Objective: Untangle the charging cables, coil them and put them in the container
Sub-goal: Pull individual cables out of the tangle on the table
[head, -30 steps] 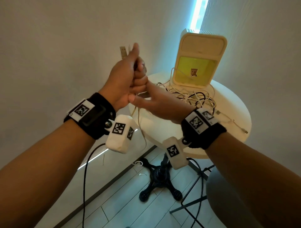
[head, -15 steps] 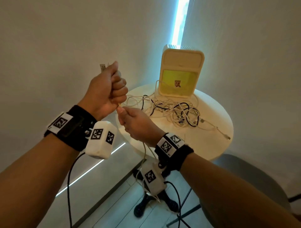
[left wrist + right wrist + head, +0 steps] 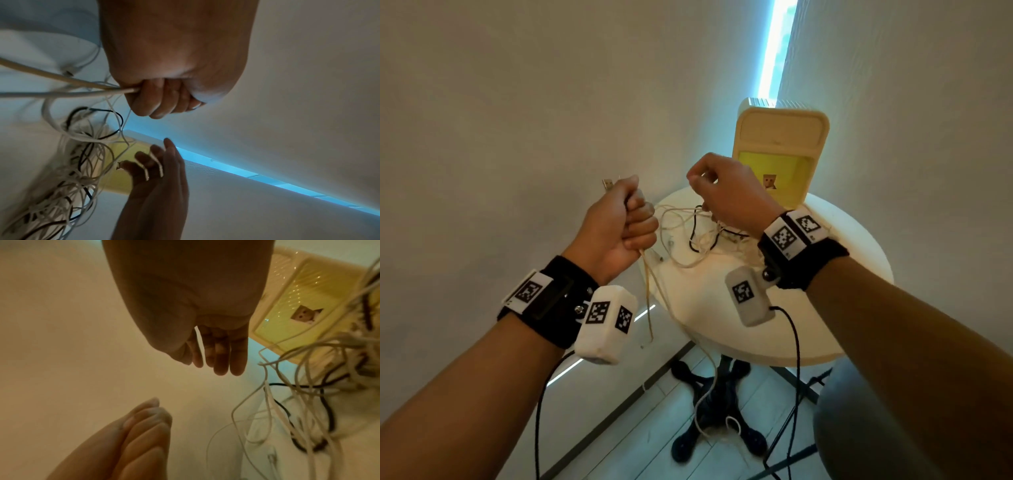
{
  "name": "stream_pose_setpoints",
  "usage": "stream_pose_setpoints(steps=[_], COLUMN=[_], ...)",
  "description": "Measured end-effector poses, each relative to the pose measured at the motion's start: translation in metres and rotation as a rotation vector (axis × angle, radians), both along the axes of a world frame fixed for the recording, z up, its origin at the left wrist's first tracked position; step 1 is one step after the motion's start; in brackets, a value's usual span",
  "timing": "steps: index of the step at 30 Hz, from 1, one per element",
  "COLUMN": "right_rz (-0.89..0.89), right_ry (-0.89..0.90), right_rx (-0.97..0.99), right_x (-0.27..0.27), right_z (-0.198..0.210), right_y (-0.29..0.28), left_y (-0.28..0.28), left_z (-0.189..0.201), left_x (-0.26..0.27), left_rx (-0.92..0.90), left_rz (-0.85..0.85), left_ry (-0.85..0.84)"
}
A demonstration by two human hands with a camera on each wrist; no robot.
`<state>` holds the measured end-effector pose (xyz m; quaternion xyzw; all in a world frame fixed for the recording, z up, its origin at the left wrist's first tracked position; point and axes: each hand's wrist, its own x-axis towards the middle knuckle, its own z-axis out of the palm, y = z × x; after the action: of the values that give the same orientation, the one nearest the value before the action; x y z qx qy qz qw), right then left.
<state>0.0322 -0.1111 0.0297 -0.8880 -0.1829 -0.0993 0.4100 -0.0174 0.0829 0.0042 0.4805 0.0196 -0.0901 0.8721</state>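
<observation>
Left hand (image 3: 619, 222), centre-left of the head view, is fisted around a thin cream-white charging cable (image 3: 649, 298); its USB plug (image 3: 607, 184) sticks out above the fist, and two strands hang from under the fist toward the floor. The left wrist view shows the same strands (image 3: 68, 91) running into the curled fingers (image 3: 156, 100). Right hand (image 3: 729, 195), centre of the frame, is raised over the tangled pile of white and black cables (image 3: 702, 233); its fingers are loosely bent, and whether they pinch a strand I cannot tell. In the right wrist view the fingers (image 3: 222, 353) hang fairly straight with nothing visibly in them. The pile lies on the round white tabletop (image 3: 852, 308), in front of the cream and yellow plastic container (image 3: 780, 137) standing upright at the tabletop's far edge, upper right of centre.
</observation>
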Motion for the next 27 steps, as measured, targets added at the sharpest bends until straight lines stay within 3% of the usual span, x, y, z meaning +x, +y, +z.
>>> stream_pose_setpoints(steps=[6, 10, 13, 16, 19, 23, 27], right_rz=[0.281, 0.287, 0.233, 0.194, 0.162, 0.231, 0.13], right_ry=[0.191, 0.128, 0.093, 0.08, 0.046, -0.007, -0.081], right_rx=[-0.391, -0.808, -0.824, -0.858, -0.769, -0.809, -0.695], right_x=[0.022, 0.018, 0.022, 0.023, 0.012, -0.01, -0.024], right_z=[-0.008, -0.044, -0.066, -0.062, -0.043, -0.004, 0.033], right_y=[0.056, 0.079, 0.081, 0.072, 0.055, 0.03, 0.001], left_y=[0.015, 0.019, 0.021, 0.019, 0.014, 0.001, -0.022], left_z=[-0.013, -0.014, -0.015, -0.015, -0.008, 0.009, 0.014], left_x=[0.003, 0.006, 0.008, 0.012, 0.017, 0.025, 0.024], left_rx=[0.033, 0.079, 0.142, 0.223, 0.302, 0.455, 0.612], left_rz=[0.049, 0.047, 0.044, 0.07, 0.12, 0.19, 0.163], left_ry=[0.05, 0.022, -0.013, -0.047, -0.088, -0.177, -0.278])
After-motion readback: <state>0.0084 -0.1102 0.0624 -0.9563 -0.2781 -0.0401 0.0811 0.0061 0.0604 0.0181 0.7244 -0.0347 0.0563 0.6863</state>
